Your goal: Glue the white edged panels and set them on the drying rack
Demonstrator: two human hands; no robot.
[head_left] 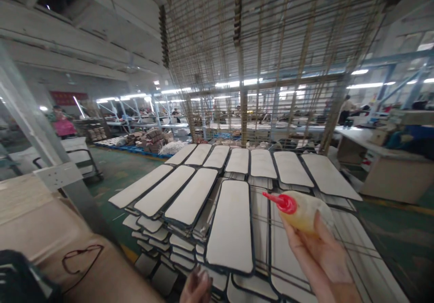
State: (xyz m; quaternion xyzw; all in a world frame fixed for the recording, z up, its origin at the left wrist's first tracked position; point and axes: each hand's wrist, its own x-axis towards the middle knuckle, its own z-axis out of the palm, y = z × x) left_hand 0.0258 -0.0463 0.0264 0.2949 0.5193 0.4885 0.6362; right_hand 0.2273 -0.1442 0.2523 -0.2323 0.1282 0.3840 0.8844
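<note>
My right hand (318, 253) is wrapped round a squeeze bottle (305, 210) with a red nozzle that points left. Yellowish liquid shows through the bottle's cloudy side. It is held above the rack of pale, dark-edged rounded panels. Low at the bottom edge is my left hand (198, 285), its fingers curled together and slightly blurred; whatever they may hold cannot be made out. Just beyond it lies a long pale panel (232, 226), flat on the rack. More panels (193, 194) lie in rows to the left and behind, with further layers stacked underneath.
A tall rack of wire shelves (257, 59) slants up behind the panels. At left are a metal post (50, 136) and a brown-covered surface with glasses (81, 260) on it. A work table (386, 158) stands at right. Farther back are people and benches.
</note>
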